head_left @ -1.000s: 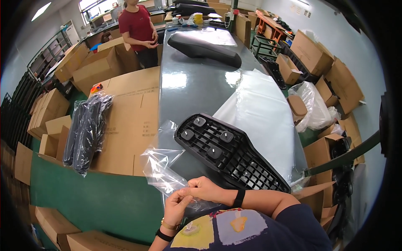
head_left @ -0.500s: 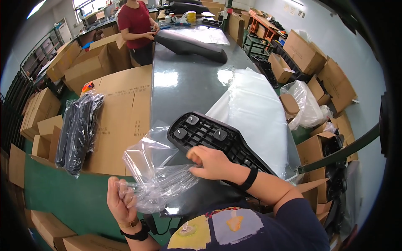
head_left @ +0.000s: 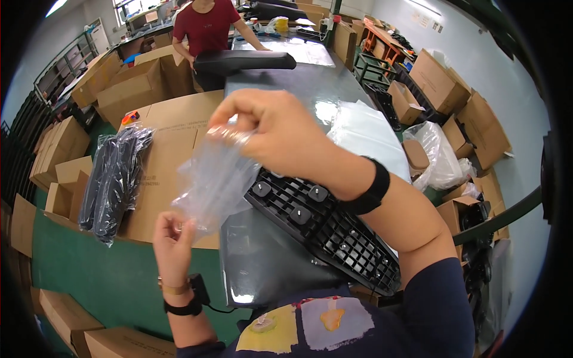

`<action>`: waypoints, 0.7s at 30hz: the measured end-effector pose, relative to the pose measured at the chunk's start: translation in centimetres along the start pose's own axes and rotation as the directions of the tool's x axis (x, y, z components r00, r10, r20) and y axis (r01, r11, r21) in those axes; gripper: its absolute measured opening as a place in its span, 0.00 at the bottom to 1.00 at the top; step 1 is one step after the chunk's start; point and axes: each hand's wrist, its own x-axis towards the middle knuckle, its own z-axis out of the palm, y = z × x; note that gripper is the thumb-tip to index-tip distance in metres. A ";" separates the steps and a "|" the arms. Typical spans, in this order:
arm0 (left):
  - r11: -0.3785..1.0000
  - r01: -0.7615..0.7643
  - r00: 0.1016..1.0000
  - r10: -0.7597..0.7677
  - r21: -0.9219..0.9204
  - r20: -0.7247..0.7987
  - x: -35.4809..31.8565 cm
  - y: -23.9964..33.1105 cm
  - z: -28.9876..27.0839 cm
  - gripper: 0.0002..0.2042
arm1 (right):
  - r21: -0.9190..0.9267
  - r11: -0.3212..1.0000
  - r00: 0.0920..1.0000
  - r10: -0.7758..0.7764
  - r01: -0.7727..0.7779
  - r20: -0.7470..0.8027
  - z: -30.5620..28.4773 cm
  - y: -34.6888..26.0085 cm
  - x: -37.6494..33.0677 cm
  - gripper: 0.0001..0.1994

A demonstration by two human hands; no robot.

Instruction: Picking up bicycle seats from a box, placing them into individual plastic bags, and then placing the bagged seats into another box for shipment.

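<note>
A clear plastic bag [head_left: 218, 173] hangs bunched between my two hands, over the table's left edge. My right hand [head_left: 271, 128] pinches its upper end, raised in front of me. Lower and to the left, my left hand [head_left: 174, 238] is closed on the bag's bottom end. Just right of the bag, a long black seat [head_left: 334, 230] lies on the table with its ribbed plastic underside up. Square pads and metal studs stand out from that underside. My right forearm passes above the seat and hides part of it.
The dark shiny table [head_left: 256, 262] carries a stack of white sheets [head_left: 367, 134] beyond the seat. Wrapped black seats [head_left: 116, 179] lie on a flat carton [head_left: 173, 173] at left. Across the table, a person [head_left: 209, 30] holds another black seat [head_left: 245, 61]. Open boxes [head_left: 439, 77] line the right side.
My right hand has risen, drawing the bag's upper end up; my left hand rose slightly. The ribbed seat sits lower in view. The other person's seat has shifted left and turned.
</note>
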 end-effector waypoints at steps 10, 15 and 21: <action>0.945 -0.227 0.885 0.300 0.234 -0.355 -0.8 6.0 -8.4 0.11 | 0.765 0.628 0.947 -0.134 -0.146 0.291 0.2 -4.0 7.0 0.09; 0.521 -0.454 0.133 0.842 0.723 -0.523 1.3 12.6 -13.9 0.10 | 0.188 0.799 0.812 -0.584 0.572 0.009 -1.4 -11.5 8.2 0.08; 0.923 -0.069 0.963 0.160 0.378 -0.216 3.6 -6.0 -4.4 0.17 | -0.587 0.572 0.819 -0.369 0.573 0.440 3.1 13.1 6.8 0.16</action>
